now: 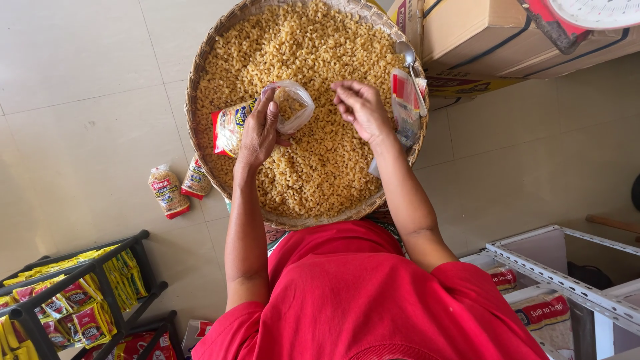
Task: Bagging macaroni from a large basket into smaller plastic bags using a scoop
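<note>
Pale floor tiles surround a round woven tray [200,73] of elbow macaroni [320,47]; centre frame, left hand [259,130] clamps an open clear printed bag [267,113] mouth-up, right hand [362,107] pinched together beside it.

I see a pale tiled floor [80,87] carrying two small filled pasta packets [179,187] and stacked brown cardboard boxes [480,40].
</note>
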